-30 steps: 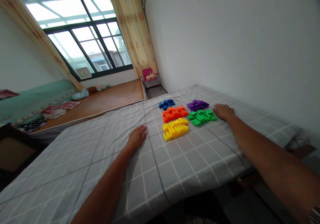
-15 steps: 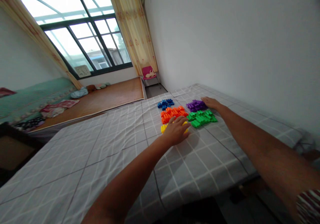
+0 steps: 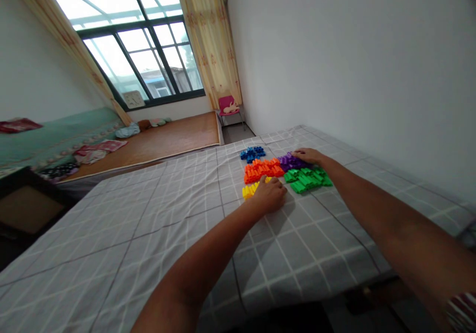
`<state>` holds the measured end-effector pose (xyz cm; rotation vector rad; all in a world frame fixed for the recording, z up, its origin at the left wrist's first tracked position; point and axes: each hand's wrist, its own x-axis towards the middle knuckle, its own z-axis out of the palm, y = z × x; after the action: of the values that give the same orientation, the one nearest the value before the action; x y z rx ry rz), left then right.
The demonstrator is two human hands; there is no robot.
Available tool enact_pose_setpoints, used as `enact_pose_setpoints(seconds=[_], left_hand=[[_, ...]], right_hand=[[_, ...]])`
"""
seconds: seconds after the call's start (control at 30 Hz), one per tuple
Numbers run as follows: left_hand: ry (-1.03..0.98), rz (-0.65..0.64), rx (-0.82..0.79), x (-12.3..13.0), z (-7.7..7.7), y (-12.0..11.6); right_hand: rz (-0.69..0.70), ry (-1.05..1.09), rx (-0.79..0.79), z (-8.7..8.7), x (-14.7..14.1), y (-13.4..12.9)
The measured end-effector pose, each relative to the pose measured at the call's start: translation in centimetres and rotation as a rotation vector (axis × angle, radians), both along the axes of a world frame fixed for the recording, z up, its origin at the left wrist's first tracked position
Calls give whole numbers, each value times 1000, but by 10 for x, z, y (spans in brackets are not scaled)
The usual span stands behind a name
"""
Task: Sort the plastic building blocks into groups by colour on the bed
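Observation:
Small tube-shaped plastic pieces lie sorted by colour on the checked cloth. My left hand [image 3: 270, 195] is curled over the yellow pieces [image 3: 250, 191], its fingers bent down on them and covering the pile's right part. Across the far right edge of the purple pieces [image 3: 292, 161] lies my right hand [image 3: 309, 155], fingers stretched out and touching them; its thumb is hard to make out. Orange pieces [image 3: 262, 170] sit between the yellow and the blue pieces [image 3: 252, 154]. Green pieces [image 3: 308, 179] rest just below the purple ones, near my right wrist.
The grey checked cloth [image 3: 178, 224] covers a wide table beside a white wall [image 3: 334, 50]. Beyond its far edge are a low brown platform [image 3: 178, 135] with fabrics on it and a pink chair [image 3: 226, 102]. A dark piece of furniture [image 3: 29, 209] stands left.
My right hand has moved left onto the purple pieces, which now sit closer to the orange ones. The fingers of my left hand have drawn in over the yellow pieces. The view has shifted slightly.

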<state>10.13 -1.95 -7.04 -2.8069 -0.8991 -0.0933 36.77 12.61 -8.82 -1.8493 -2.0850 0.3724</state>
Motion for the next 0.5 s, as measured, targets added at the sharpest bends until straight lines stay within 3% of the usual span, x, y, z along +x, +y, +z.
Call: enact_pose_setpoints(seconds=[0.27,0.5], left_hand=[[21,89,-23,-37,11,-3],[-68,212,-97,-98,8,-12]], right_hand=[[154,74,-31,4,-55,-7],[292,160,-72,9,-120,-20]])
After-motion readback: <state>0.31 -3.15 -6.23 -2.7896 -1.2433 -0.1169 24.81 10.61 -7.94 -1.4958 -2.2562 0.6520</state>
